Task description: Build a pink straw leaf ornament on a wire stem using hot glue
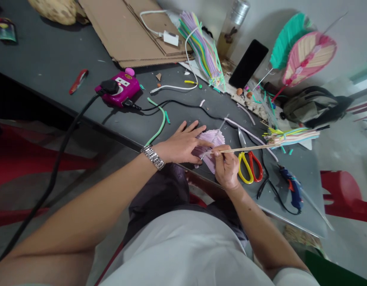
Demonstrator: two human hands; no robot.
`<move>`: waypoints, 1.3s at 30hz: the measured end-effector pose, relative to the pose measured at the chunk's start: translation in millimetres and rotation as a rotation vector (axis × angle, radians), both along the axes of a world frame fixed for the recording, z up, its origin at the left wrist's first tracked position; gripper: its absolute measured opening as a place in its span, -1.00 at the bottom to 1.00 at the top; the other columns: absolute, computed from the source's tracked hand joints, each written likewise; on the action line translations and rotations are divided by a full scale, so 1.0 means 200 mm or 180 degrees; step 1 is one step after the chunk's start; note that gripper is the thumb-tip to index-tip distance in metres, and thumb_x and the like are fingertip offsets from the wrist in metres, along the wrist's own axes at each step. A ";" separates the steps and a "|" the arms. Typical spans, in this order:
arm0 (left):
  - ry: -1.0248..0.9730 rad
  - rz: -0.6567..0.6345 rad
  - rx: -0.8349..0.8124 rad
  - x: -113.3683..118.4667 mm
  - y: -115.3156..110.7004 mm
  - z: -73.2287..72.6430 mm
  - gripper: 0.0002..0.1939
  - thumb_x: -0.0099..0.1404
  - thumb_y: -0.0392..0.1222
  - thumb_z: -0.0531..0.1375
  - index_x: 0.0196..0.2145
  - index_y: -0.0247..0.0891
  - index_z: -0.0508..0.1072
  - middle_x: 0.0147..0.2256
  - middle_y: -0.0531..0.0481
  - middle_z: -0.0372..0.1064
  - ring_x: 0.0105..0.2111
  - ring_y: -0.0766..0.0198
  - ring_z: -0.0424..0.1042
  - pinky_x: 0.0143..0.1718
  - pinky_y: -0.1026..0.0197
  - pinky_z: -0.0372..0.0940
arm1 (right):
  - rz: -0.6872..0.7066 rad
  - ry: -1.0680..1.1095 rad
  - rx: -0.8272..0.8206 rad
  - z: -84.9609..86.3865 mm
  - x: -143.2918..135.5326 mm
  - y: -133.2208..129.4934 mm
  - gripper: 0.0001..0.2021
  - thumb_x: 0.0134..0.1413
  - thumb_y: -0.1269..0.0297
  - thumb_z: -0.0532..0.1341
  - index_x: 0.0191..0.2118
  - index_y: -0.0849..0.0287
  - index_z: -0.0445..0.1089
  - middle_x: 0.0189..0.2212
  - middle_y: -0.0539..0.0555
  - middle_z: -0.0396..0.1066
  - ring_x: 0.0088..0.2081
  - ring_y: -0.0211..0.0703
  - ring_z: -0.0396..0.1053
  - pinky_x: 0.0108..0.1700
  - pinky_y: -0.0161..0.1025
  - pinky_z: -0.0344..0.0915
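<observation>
A lilac leaf-shaped piece of ribbed strips (218, 137) lies on the grey table near its front edge, with a thin stem sticking out at its far end. My left hand (183, 143) presses on its left side, fingers spread. In a pinch, my right hand (227, 169) holds a thin pale wooden stick (248, 149) that points right, its near end over the lilac piece. Just right of that hand rest scissors (245, 169) with one yellow and one red handle. A lilac strip (248, 137) curves past beyond them.
A blue glue gun (293, 190) lies at the right. Bundled pipe cleaners (202, 51) and a phone (248, 63) are at the back, beside teal (290, 37) and pink leaf fans (310, 59). A purple power socket (120, 89), cables, cardboard (141, 35) and a red cutter (78, 81) occupy the left.
</observation>
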State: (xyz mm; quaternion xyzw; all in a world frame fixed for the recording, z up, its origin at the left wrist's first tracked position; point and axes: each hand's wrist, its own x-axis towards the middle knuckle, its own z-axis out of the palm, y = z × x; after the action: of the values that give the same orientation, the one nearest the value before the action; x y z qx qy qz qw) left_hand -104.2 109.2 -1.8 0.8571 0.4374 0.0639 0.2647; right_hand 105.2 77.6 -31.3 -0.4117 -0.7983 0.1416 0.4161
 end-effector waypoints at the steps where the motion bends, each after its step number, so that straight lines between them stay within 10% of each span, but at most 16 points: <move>1: -0.0011 -0.0002 0.0005 0.00 0.00 0.00 -0.25 0.24 0.04 0.40 0.34 0.10 0.32 0.52 -0.11 -0.26 0.49 -0.32 -0.36 0.40 -0.43 -0.37 | -0.0012 -0.0022 -0.0009 0.00 0.00 0.00 -0.80 0.43 0.32 0.09 -0.27 0.10 0.39 -0.39 0.03 0.48 -0.36 -0.17 0.46 -0.24 -0.21 0.37; 39: -0.0020 0.0022 -0.0066 0.00 0.00 0.01 -0.20 0.23 0.07 0.38 0.37 0.01 0.28 0.52 -0.17 -0.27 0.49 -0.32 -0.35 0.40 -0.43 -0.38 | -0.0226 -0.0073 -0.0117 -0.02 -0.01 0.03 -0.75 0.43 0.25 0.06 -0.32 0.09 0.36 -0.43 0.04 0.49 -0.38 -0.16 0.46 -0.25 -0.23 0.37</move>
State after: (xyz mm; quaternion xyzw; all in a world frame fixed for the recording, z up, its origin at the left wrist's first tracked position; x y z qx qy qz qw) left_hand -104.3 109.0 -0.2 0.8526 0.4401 0.0630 0.2747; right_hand 104.1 82.9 -36.2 -0.4489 -0.7852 0.1367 0.4041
